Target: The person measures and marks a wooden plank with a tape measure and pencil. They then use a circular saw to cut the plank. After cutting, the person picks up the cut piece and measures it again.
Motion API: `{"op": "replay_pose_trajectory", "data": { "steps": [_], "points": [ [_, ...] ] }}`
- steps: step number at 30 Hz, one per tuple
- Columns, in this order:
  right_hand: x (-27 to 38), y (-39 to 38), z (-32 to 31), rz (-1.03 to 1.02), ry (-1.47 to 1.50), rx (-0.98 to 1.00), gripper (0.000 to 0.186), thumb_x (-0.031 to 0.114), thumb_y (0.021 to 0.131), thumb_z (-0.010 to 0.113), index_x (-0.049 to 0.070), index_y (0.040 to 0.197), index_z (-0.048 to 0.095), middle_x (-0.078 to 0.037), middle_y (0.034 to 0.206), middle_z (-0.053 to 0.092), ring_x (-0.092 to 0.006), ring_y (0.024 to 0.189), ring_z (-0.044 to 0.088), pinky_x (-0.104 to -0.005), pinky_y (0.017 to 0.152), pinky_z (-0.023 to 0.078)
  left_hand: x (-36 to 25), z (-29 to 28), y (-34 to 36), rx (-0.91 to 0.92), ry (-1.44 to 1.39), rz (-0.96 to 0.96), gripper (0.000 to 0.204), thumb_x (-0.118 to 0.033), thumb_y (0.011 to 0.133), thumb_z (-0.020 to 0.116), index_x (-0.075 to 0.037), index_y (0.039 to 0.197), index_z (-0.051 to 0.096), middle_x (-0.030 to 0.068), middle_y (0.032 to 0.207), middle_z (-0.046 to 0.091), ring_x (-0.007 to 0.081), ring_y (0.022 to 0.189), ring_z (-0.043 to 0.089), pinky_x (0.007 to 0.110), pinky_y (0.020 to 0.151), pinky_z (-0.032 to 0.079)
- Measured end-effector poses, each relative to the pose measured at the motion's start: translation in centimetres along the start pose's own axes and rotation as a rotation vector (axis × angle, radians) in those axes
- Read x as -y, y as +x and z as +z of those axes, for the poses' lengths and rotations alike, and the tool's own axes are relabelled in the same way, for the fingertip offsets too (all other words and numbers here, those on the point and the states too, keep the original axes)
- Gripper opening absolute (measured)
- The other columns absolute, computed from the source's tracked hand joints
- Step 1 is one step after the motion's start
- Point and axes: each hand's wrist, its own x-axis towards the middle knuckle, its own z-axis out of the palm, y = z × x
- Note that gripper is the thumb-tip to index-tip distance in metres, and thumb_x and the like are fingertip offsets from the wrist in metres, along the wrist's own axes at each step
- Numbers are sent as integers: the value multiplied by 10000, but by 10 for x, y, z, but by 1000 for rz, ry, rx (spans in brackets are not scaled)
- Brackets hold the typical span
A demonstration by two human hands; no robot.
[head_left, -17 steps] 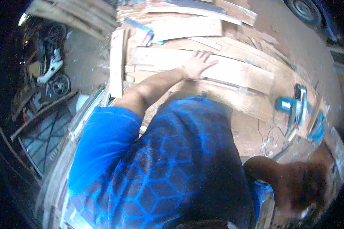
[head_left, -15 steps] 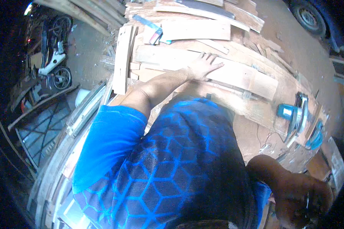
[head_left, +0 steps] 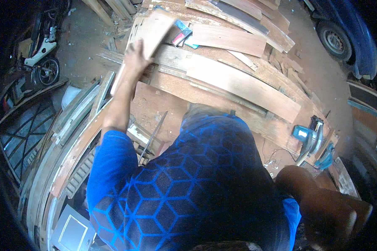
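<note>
My left hand is at the left end of the worktable, its fingers round a pale wooden board, which is slightly blurred and lifted at an angle. Beside that board lies a blue tool with a red part, partly covered. A long pale plank lies across the middle of the pile, with a shorter board behind it. My right arm shows dark at the lower right; I cannot make out the hand.
A teal circular saw with a cord and another teal tool sit at the right. Long timber stacks run down the left, beside a metal grille. A motorbike stands far left, a dark blue car at the top right.
My left hand has left the middle plank, moved left and taken hold of the pale board there, which is now tilted toward the upper right. The view has shifted slightly.
</note>
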Motion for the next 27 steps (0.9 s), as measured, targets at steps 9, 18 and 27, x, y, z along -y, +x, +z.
{"op": "replay_pose_trajectory", "data": {
  "steps": [9, 18, 27],
  "points": [
    [23, 41, -55, -41, 255, 211, 349, 362, 955, 603, 80, 1161, 586, -141, 1092, 599, -277, 956, 615, -360, 785, 500, 49, 37, 45, -111, 43, -47, 793, -553, 786, 785, -153, 1433, 561, 237, 1430, 533, 434, 1308, 522, 551, 1080, 434],
    [37, 68, 11, -60, 546, 121, 311, 179, 951, 561, 53, 1232, 603, -151, 1194, 621, -283, 1046, 631, -367, 891, 506, -112, 86, 86, 156, -224, 243, 516, -466, 864, 741, -54, 1174, 715, 180, 1142, 712, 356, 1064, 657, 473, 955, 526],
    [53, 67, 94, 27, 900, -61, 346, 29, 924, 515, 22, 1248, 636, -160, 1240, 654, -293, 1085, 652, -376, 950, 505, -199, 105, 77, 181, -99, 159, 726, -503, 720, 886, 26, 1152, 639, 189, 1202, 642, 354, 1174, 597, 467, 946, 545]
  ]
}}
